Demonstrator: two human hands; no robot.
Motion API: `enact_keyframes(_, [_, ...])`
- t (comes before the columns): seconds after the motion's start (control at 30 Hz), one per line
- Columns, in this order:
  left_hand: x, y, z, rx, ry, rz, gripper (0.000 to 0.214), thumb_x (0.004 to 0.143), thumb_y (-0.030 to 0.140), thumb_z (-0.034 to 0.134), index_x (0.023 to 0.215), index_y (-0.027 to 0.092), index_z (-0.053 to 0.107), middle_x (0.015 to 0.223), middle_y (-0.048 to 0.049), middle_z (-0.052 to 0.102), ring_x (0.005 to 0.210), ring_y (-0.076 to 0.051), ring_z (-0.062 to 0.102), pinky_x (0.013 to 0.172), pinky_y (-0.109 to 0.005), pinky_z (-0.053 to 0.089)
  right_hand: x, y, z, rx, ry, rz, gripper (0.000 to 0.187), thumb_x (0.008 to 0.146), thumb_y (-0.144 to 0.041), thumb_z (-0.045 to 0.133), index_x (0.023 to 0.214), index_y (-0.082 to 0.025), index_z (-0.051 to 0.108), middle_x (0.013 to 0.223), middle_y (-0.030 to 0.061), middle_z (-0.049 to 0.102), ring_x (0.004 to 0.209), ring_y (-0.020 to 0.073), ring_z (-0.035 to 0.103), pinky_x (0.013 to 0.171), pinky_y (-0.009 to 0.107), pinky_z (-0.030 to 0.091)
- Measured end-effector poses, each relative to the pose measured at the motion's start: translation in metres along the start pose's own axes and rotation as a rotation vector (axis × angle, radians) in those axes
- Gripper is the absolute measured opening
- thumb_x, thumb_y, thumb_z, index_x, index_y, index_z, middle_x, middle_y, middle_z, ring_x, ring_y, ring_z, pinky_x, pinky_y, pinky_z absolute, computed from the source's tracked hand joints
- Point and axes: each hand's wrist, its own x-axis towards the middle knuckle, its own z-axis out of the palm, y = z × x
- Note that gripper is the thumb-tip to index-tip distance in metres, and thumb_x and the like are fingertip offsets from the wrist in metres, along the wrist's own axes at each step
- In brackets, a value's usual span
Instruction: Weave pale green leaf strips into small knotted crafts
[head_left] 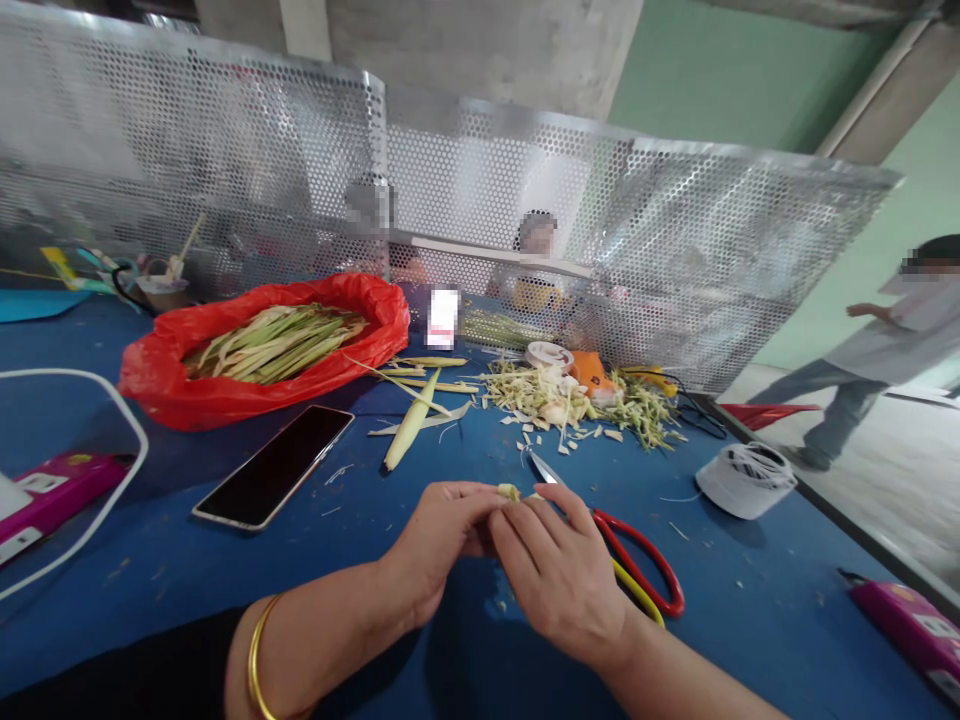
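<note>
Viewing from the head camera, both hands meet above the blue worktop (757, 575). The left hand (431, 545) is nearly closed, thumb and fingertips pinched on a small pale green piece (509, 492). The right hand (564, 572) has its fingers curled in against the same piece; their exact grip is hidden. The piece sits at the fingertips, mostly covered.

Scissors (671, 572) with red and yellow handles lie just beside the right hand, which partly covers them. Beyond the hands lie a pale pointed husk (411, 430) and a heap of trimmings (532, 393), with a roll of tape (549, 356) and an orange packet (591, 374) at its far edge. A phone (275, 468) lies to the left, near a red bag (146, 370) containing long leaves (289, 342). A white reel (746, 482) stands to the right.
</note>
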Motion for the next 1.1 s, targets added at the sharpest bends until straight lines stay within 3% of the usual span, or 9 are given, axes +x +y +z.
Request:
enact_keyframes(0.17, [0.002, 0.001, -0.001, 0.041, -0.018, 0.022, 0.017, 0.066, 0.028, 0.068, 0.072, 0.012, 0.071, 0.068, -0.0037, 0.067, 0.064, -0.014, 0.059, 0.067, -0.026, 0.047, 0.003, 0.001, 0.0, 0.21, 0.032, 0.297, 0.015, 0.087, -0.009, 0.049, 0.079, -0.019, 0.056, 0.072, 0.0016, 0.065, 0.067, 0.0156, 0.058, 0.084, 0.036, 0.038])
enact_keyframes(0.4, [0.003, 0.006, -0.003, 0.111, 0.05, 0.025, 0.022, 0.068, 0.035, 0.069, 0.075, 0.014, 0.073, 0.069, -0.0059, 0.071, 0.067, -0.016, 0.065, 0.069, -0.027, 0.049, 0.003, 0.007, 0.001, 0.568, 0.079, 0.725, 0.018, 0.082, -0.014, 0.055, 0.068, -0.022, 0.049, 0.069, -0.0017, 0.056, 0.069, 0.0156, 0.054, 0.068, 0.029, 0.04])
enact_keyframes(0.53, [0.004, 0.005, -0.003, 0.094, 0.044, 0.044, 0.025, 0.068, 0.036, 0.07, 0.078, 0.014, 0.074, 0.071, -0.0068, 0.073, 0.069, -0.017, 0.067, 0.071, -0.027, 0.05, 0.002, 0.008, 0.005, 0.719, 0.084, 0.869, 0.02, 0.082, -0.017, 0.056, 0.064, -0.022, 0.049, 0.067, -0.0013, 0.053, 0.067, 0.0156, 0.052, 0.064, 0.028, 0.04])
enact_keyframes(0.77, [0.005, 0.004, -0.004, 0.14, 0.042, 0.096, 0.026, 0.07, 0.035, 0.075, 0.085, 0.014, 0.075, 0.078, -0.0064, 0.074, 0.068, -0.012, 0.065, 0.069, -0.023, 0.049, 0.006, 0.007, 0.0, 0.829, 0.078, 0.957, 0.019, 0.082, -0.023, 0.058, 0.064, -0.021, 0.051, 0.066, -0.0016, 0.052, 0.065, 0.0148, 0.05, 0.062, 0.026, 0.041])
enact_keyframes(0.93, [0.004, 0.007, -0.004, 0.109, 0.052, 0.073, 0.022, 0.069, 0.034, 0.075, 0.079, 0.014, 0.074, 0.069, -0.0039, 0.072, 0.063, -0.011, 0.064, 0.065, -0.022, 0.049, 0.007, 0.011, -0.002, 0.796, 0.146, 1.05, 0.009, 0.081, -0.028, 0.062, 0.081, -0.021, 0.056, 0.067, -0.0027, 0.056, 0.063, 0.0148, 0.052, 0.062, 0.027, 0.042])
enact_keyframes(1.0, [0.005, 0.007, -0.004, 0.066, 0.075, 0.069, 0.022, 0.068, 0.034, 0.076, 0.079, 0.014, 0.074, 0.068, -0.0036, 0.071, 0.062, -0.011, 0.064, 0.064, -0.022, 0.049, 0.005, 0.013, -0.002, 0.698, 0.162, 0.99, 0.009, 0.083, -0.027, 0.061, 0.079, -0.021, 0.055, 0.068, -0.0023, 0.056, 0.065, 0.0153, 0.052, 0.064, 0.028, 0.042])
enact_keyframes(1.1, [0.006, 0.006, -0.004, 0.009, 0.106, 0.072, 0.025, 0.066, 0.035, 0.079, 0.078, 0.014, 0.074, 0.069, -0.0032, 0.071, 0.061, -0.01, 0.063, 0.064, -0.021, 0.049, 0.001, 0.013, -0.002, 0.573, 0.05, 0.78, 0.013, 0.084, -0.025, 0.063, 0.073, -0.022, 0.057, 0.071, -0.0011, 0.059, 0.068, 0.0162, 0.053, 0.069, 0.031, 0.039])
